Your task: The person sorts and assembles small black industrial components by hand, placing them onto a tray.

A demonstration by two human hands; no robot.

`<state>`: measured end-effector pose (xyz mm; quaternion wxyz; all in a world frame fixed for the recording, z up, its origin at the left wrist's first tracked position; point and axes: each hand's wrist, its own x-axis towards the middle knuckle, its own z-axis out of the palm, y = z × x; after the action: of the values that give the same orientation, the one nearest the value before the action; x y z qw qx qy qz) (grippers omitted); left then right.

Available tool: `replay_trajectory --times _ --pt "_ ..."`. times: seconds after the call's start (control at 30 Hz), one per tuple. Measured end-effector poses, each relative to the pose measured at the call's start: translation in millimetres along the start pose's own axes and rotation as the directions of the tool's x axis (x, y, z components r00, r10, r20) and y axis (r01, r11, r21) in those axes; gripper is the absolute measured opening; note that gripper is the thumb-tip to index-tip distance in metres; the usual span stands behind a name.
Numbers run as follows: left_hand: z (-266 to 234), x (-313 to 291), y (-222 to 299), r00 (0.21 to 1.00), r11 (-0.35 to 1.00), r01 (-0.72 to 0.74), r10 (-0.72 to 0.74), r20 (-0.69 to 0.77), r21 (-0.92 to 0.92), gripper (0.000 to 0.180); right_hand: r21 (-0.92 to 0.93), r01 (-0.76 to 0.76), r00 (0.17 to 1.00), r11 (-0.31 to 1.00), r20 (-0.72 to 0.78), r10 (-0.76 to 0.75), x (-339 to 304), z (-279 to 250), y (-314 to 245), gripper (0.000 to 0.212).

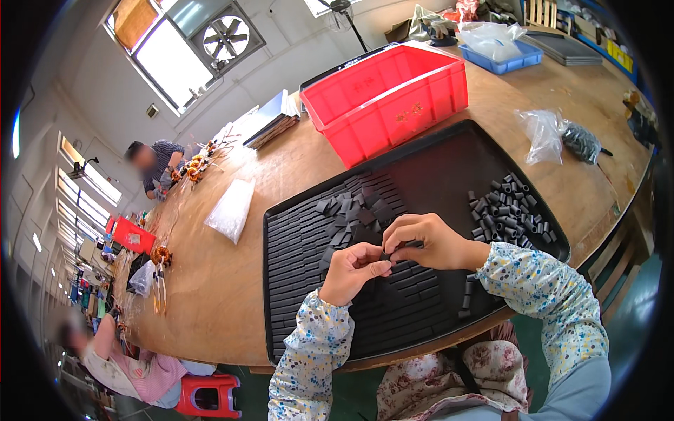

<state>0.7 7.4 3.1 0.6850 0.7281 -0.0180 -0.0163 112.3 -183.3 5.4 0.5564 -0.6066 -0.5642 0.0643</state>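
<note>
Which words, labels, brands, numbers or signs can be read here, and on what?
None can be read reliably.
Red crate: dark marks on its near side, too blurred.
Black edge behind it: pale marks, too small.
Red container at far left: pale patch, too small.

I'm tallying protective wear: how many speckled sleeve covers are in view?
2: a left sleeve cover behind the left hand and a right sleeve cover behind the right hand. Others could be hidden in the background.
</note>
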Motion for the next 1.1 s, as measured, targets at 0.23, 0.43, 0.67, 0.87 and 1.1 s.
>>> replay_trajectory --times 0.23,0.43,0.67,0.87,1.1 --pt "0 -5 16 0.997 0.983 0.061 -0.053 -0.05 0.173 0.018 0.513 -0.234 0.938 0.826 -0.104 0.331 15 -16 14 0.007" --pt "27 -11 1 0.938 0.714 -0.345 0.271 0.215 0.609 0.029 0.329 -0.504 0.623 0.798 -0.501 0.601 76 -37 92 0.015" --pt "26 -13 -5 0.927 0.76 -0.369 0.259 0.271 0.536 0.038 -0.196 -0.736 0.569 0.648 -0.698 0.434 114 -12 146 0.014" --pt "24 -7 -10 0.862 0.559 -0.473 0.453 0.226 0.681 0.041 -0.335 -0.674 0.707 0.659 -0.55 0.444 102 -33 138 0.022" --pt "22 -14 -1 0.915 0.618 -0.382 0.357 0.187 0.687 0.035 -0.423 -0.218 0.927 0.88 0.191 0.322 25 -51 -29 0.013"
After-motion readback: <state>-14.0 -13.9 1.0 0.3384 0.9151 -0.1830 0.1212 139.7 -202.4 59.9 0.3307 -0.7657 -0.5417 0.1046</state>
